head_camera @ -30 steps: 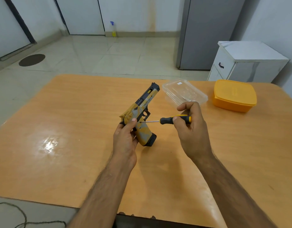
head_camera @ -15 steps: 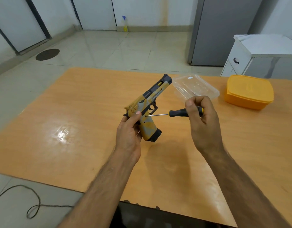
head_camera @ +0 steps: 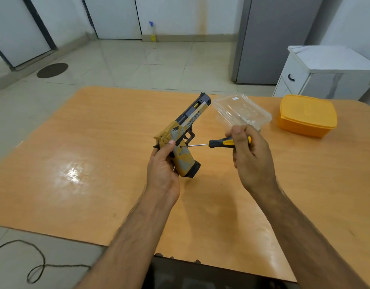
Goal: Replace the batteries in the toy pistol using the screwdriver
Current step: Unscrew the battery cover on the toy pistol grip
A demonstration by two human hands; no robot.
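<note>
Here, near the centre of the frame, the left hand (head_camera: 162,170) grips the toy pistol (head_camera: 185,138) by the back of its handle, fingers curled round it and the thumb laid along the yellow side; the pistol is held above the wooden surface (head_camera: 96,159), muzzle tilted toward the upper right, its dark base toward the lower right. Just right of centre, the right hand (head_camera: 250,157) holds the screwdriver (head_camera: 219,142) by its black-and-yellow handle, fingers and thumb closed round the end of it; the thin metal shaft lies nearly level and points left, its tip touching the side of the pistol's grip just below the trigger guard. Beyond the right hand, toward the upper right, a clear plastic tray (head_camera: 241,111) lies on the surface; further right, near the surface's edge, sits a closed orange container (head_camera: 308,114). A white cabinet (head_camera: 325,71) stands at the upper right of the frame; a spray bottle (head_camera: 152,32) stands on the floor by the far wall; a dark cord (head_camera: 37,265) loops on the floor at the lower left.
</note>
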